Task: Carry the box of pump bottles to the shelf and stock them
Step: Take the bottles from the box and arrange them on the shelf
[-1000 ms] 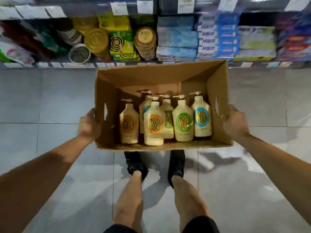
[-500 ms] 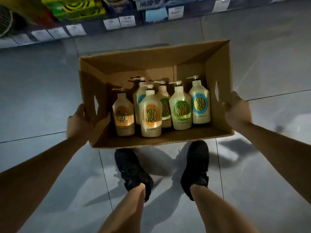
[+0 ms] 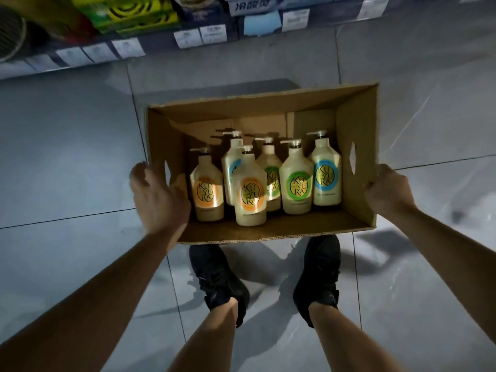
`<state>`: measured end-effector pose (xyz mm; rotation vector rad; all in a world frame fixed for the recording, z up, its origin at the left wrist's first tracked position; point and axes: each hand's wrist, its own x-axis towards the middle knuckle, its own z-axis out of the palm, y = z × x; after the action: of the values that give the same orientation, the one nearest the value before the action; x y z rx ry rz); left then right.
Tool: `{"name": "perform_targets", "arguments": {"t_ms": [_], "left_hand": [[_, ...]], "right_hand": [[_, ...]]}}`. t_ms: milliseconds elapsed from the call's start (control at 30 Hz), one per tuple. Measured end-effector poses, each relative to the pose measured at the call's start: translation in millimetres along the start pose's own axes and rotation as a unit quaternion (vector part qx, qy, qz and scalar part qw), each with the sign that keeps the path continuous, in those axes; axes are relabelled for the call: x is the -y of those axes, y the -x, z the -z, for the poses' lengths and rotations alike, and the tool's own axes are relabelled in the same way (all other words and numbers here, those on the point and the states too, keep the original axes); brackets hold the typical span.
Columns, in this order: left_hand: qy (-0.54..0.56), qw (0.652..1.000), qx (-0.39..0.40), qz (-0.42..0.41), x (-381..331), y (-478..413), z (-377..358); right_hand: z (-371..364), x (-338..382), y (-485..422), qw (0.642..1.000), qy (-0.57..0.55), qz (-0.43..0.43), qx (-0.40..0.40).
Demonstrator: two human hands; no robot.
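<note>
Down low, the open cardboard box [image 3: 357, 167] sits above the tiled floor [image 3: 67, 157], six pump bottles [image 3: 295, 183] upright inside. The right hand [image 3: 387, 190] grips its right wall. The left hand [image 3: 157, 197] is blurred, fingers seemingly loose beside the left wall.

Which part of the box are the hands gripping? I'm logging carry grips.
The right hand grips the cardboard box at its right wall's near corner. The left hand is blurred at the left wall; its grip cannot be told.
</note>
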<state>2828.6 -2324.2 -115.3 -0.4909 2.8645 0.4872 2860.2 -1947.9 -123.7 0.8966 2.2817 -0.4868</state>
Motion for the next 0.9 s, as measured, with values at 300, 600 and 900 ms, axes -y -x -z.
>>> {"name": "perform_targets", "arguments": {"t_ms": [300, 600, 900], "left_hand": [[0.153, 0.927, 0.293, 0.176, -72, 25, -85], [0.055, 0.948, 0.228, 0.214, -75, 50, -162], [0.177, 0.938, 0.189, 0.23, -52, 30, -156]], "right_hand": [[-14, 12, 56, 0.991, -0.087, 0.092, 0.039], [-83, 23, -3, 0.981, -0.162, 0.013, 0.105], [-148, 61, -36, 0.985, -0.158, -0.057, 0.036]]}}
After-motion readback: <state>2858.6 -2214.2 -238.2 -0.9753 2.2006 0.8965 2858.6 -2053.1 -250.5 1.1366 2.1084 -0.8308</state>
